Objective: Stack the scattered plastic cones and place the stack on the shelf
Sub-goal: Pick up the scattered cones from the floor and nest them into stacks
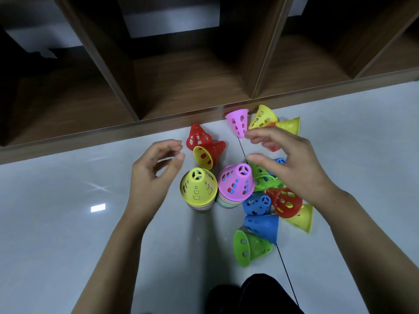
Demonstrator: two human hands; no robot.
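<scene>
Your left hand (156, 175) and right hand (294, 168) are bare, forearms bare too; black trousers (256, 295) show at btm centre.

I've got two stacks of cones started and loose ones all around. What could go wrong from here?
The yellow-topped stack and the pink-topped stack stand close together, so bumping one could topple both. The nearest green cone lies on its side and might roll away if nudged.

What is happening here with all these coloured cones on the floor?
A person is working on the floor before a wooden shelf. Two stacks stand upright, the yellow-topped stack and the pink-topped stack. Around them lie loose cones. The left hand and the right hand hover open, holding nothing.
</scene>
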